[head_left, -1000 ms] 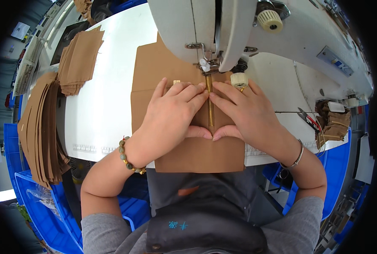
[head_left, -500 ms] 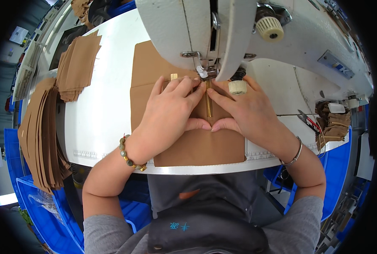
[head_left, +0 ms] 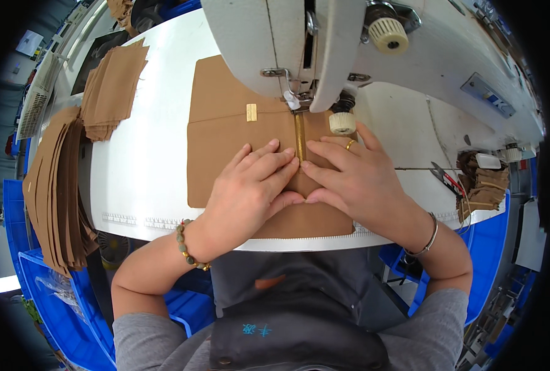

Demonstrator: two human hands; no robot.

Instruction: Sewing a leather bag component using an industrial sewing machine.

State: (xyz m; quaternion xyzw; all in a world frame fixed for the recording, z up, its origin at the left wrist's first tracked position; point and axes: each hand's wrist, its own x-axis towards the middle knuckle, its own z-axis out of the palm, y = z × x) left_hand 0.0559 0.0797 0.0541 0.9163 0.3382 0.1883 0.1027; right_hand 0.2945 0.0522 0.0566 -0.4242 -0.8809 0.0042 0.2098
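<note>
A brown fabric piece lies on the white sewing table, with its upper part under the sewing machine's head. Down its middle runs a gold-toothed zipper, its top end at the presser foot. My left hand rests on the fabric just left of the zipper, fingers stretched out. To the right of the zipper, my right hand lies with its fingers spread on the cloth. Both thumbs meet near the zipper's lower end, where the cloth bends. A small gold label sits left of the zipper.
Stacked brown fabric pieces lie at the far left, and a longer pile hangs over the left edge. Red-handled snips and folded brown pieces are at the right. Blue bins stand below the table.
Both hands have slid toward me along the zipper, away from the presser foot. The gold label and more of the zipper's upper part now show.
</note>
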